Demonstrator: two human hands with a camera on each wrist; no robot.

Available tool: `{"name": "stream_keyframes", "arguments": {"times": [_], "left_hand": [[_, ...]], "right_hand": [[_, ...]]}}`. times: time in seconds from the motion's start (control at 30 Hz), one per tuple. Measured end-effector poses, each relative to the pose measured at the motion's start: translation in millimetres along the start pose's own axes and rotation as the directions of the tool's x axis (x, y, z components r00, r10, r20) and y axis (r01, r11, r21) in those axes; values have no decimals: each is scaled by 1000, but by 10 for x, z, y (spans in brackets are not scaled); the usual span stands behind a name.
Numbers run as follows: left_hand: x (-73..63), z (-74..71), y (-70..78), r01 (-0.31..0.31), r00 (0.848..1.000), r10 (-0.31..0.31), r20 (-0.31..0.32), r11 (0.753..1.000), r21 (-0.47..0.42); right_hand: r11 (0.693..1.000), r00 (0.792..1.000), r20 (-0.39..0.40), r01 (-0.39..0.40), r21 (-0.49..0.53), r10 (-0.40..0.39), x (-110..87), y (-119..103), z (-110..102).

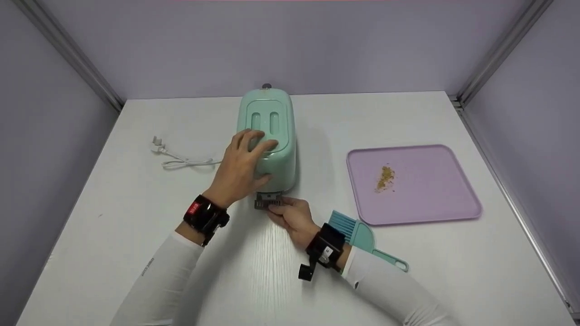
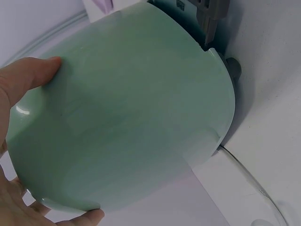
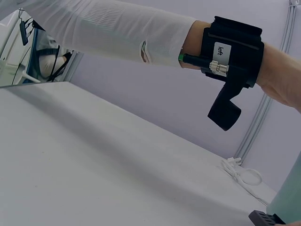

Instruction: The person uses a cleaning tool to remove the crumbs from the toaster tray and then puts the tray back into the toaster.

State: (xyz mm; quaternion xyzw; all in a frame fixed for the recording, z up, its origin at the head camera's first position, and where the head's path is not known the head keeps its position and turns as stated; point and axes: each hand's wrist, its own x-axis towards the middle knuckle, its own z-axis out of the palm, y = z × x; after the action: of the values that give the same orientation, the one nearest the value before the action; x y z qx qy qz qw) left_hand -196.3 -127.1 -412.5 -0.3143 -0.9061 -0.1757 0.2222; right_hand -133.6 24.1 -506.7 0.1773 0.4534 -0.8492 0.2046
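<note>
A mint-green toaster (image 1: 285, 167) with two long slots on top stands at the middle of the table. My left hand (image 1: 238, 170) grips its near upper end, fingers bent over the top and thumb against the end face. The hand hides part of the slots. At the toaster's bottom near end, my right hand (image 1: 294, 219) pinches a dark grey slotted crumb tray (image 1: 263, 203) between thumb and fingers. That tray sticks out from the base, and its inner part is hidden. The right wrist view catches only a corner of the crumb tray (image 3: 265, 218).
A purple tray (image 1: 430, 203) holding a small pile of yellowish crumbs (image 1: 385, 177) lies at the right. Beside its near corner is a teal brush (image 1: 362, 235), partly behind the right wrist. The toaster's white cord (image 1: 183, 161) and plug (image 1: 157, 145) rest at the left.
</note>
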Motion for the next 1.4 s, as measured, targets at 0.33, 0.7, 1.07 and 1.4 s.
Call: {"name": "stream_keyframes", "arguments": {"times": [0.33, 0.7, 1.07, 1.4], "left_hand": [[-13, -1, 10, 2, 1000, -2, 9, 1000, 7], [-13, 4, 1, -9, 1000, 9, 2, 1000, 18], [-15, 7, 3, -4, 1000, 4, -2, 1000, 16], [-13, 14, 4, 5, 1000, -5, 4, 1000, 14]], "right_hand": [[1000, 998, -59, 6, -2, -6, 95, -29, 20], [999, 996, -88, 0, -33, -3, 138, -44, 37], [1000, 994, -107, 10, -4, -10, 173, -44, 55], [998, 997, -64, 57, 42, -54, 201, -64, 65]]}}
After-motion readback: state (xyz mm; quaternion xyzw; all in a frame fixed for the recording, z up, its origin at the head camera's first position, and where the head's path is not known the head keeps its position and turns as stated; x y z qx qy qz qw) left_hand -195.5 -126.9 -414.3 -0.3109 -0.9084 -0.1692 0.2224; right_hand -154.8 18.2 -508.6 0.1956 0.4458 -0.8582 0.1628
